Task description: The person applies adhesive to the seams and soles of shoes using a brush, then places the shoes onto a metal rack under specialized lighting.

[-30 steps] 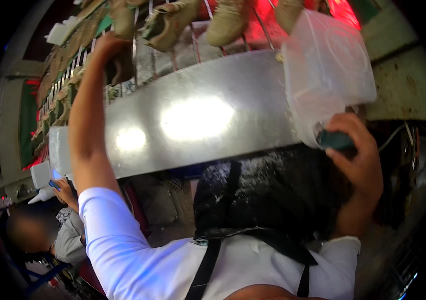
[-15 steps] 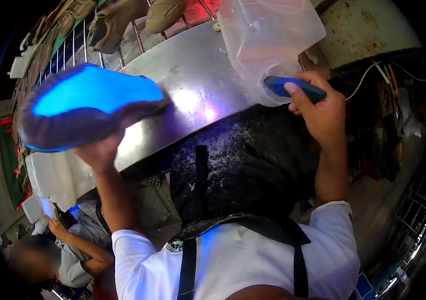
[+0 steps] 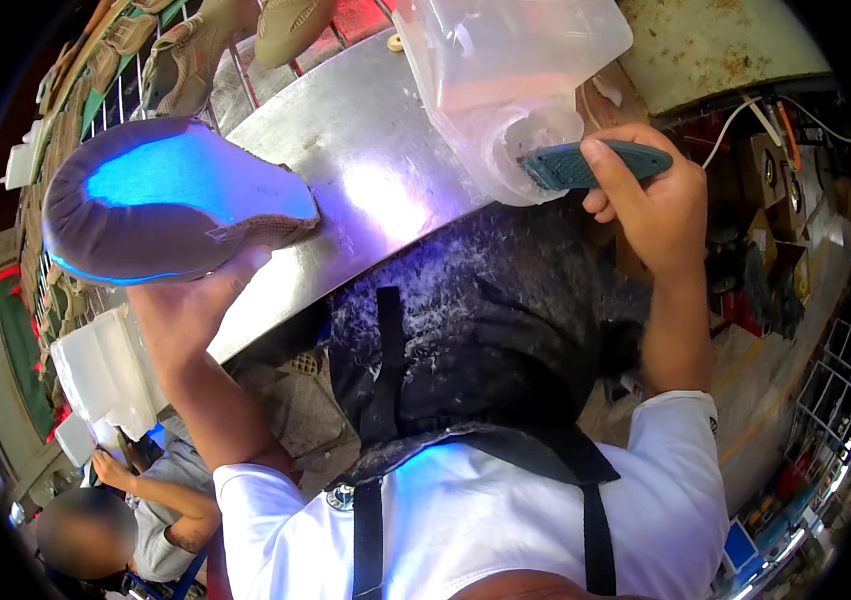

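Clamping brown fabric shoe (image 3: 171,205) (left hand (image 3: 196,303)), flat teal tool (image 3: 562,168) (right hand (image 3: 649,195)); probably dipping into translucent plastic container (image 3: 521,60); lift steadily.

Shoe workshop, racked shoes (image 3: 183,68), metal worktop (image 3: 341,125), white-flecked apron (image 3: 476,335)

Left hand (image 3: 186,308) gripping from below (partly hidden), right hand (image 3: 654,200) pinching, thumb (image 3: 614,174) uppermost, both forearms (image 3: 678,330) bare, well apart

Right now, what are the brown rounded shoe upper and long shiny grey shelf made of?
Brown rounded shoe upper: probably matte fabric, since it gathers in folds and looks partly woven.
Long shiny grey shelf: likely smooth metal, because it reflects glare.
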Demonstrator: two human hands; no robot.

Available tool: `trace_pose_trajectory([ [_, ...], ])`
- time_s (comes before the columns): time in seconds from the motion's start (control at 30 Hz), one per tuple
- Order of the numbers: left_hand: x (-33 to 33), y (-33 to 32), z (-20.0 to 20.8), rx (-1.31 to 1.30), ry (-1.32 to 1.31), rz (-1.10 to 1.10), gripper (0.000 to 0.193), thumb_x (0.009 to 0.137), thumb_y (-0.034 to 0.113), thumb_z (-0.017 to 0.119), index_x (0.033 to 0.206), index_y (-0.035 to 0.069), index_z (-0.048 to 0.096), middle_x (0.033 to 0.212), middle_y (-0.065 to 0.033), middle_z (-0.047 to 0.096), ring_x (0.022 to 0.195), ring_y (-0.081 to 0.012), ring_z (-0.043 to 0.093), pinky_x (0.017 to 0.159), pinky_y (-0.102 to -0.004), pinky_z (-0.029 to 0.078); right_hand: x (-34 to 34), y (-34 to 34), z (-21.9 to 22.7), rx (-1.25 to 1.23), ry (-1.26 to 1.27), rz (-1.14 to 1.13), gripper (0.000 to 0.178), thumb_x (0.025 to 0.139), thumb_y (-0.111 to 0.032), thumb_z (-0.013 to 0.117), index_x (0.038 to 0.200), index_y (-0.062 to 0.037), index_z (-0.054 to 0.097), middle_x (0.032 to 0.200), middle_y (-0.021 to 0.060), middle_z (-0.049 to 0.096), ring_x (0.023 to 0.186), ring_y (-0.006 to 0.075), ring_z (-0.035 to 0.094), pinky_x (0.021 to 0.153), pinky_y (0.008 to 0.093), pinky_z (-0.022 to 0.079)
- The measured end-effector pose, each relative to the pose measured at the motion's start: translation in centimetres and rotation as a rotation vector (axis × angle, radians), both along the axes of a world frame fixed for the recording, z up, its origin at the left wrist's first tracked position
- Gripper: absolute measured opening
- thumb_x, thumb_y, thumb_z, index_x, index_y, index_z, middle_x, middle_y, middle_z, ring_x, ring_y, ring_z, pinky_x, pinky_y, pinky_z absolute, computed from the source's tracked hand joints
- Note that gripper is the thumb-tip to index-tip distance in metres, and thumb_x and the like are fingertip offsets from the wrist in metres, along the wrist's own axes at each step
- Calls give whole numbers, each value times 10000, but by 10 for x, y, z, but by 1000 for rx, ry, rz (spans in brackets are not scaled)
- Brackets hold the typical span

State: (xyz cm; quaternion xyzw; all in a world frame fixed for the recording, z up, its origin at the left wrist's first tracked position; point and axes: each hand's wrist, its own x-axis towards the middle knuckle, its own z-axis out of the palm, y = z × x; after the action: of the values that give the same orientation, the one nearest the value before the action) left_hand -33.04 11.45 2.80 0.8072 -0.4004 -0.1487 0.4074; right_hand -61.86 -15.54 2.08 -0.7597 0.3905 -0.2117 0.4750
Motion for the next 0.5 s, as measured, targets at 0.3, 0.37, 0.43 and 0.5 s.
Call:
trace_pose_trajectory([
  [0.3,6,10,-22,263,-832,-219,788,730,231,886,1396,44,509,1305,-119,625,1188,-281,602,1046,-408,453,3,-19,-17,-326,-103,424,227,894,-144,743,1068,-1,715,783,60,698,710,78,643,653,240,515],
  [0.37,2,15,-29,252,-779,-167,815,762,306,863,1434,65,469,1366,-122,586,1257,-294,555,1090,-420,411,-4,-31,-12,-157,-21,436,240,883,-120,741,1101,-23,717,809,57,701,716,86,625,670,247,499],
  [0.43,-6,18,-36,265,-616,-74,837,800,382,825,1470,81,423,1429,-126,535,1329,-309,492,1138,-437,353,-5,-34,-8,104,-9,374,212,892,-98,721,1076,6,703,783,54,686,662,108,617,610,250,500],
  [0.5,-18,17,-31,180,-316,9,770,877,468,677,1482,75,409,1469,-137,489,1350,-325,465,1155,-467,330,-8,-37,-12,448,-96,240,196,897,-98,716,1044,28,687,756,54,669,636,117,618,557,252,500],
])
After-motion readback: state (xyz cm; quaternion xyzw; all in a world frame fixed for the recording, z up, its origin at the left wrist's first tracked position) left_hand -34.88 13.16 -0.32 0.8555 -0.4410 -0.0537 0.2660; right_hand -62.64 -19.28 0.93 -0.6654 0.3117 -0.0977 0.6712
